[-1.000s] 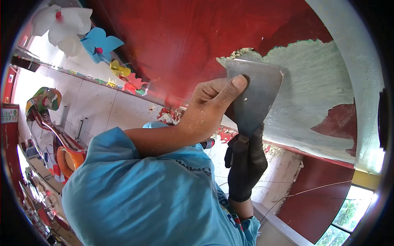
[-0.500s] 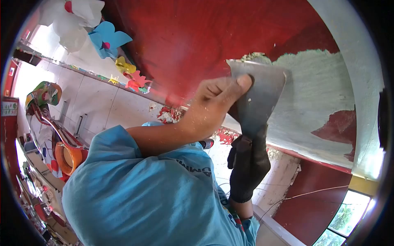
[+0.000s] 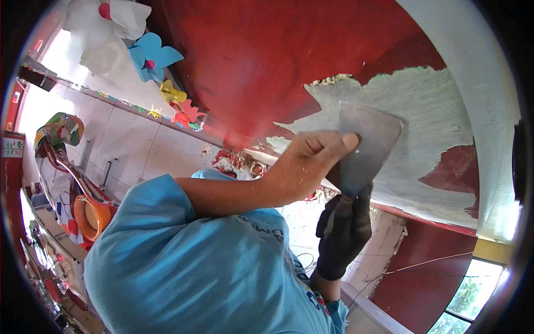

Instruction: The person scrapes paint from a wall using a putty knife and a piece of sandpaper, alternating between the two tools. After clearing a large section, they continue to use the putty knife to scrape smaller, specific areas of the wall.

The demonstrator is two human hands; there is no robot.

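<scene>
A wide metal scraper (image 3: 371, 139) is held in front of the wall, its broad blade edge toward the top of the view. My right hand (image 3: 344, 234), in a dark glove, is wrapped round the scraper's handle, which is mostly hidden. My bare left hand (image 3: 311, 158) pinches the left side of the blade, thumb flat on its face. Behind the blade, a pale grey stripped patch (image 3: 428, 106) with ragged edges breaks up the red paint (image 3: 267, 50). Loose paint flakes (image 3: 331, 79) cling along the patch's upper edge. Small specks dot my left wrist.
Paper flowers (image 3: 151, 58) hang at upper left. Red and white paint chips (image 3: 228, 162) lie on the tiled floor (image 3: 172, 150). An orange ring-shaped object (image 3: 89, 217) stands at left. A thin cable (image 3: 423, 261) crosses near the window (image 3: 467, 298) at lower right.
Both hands and the scraper have moved down and slightly right in the view. More of the grey patch's left part and the flakes along its upper edge now show.
</scene>
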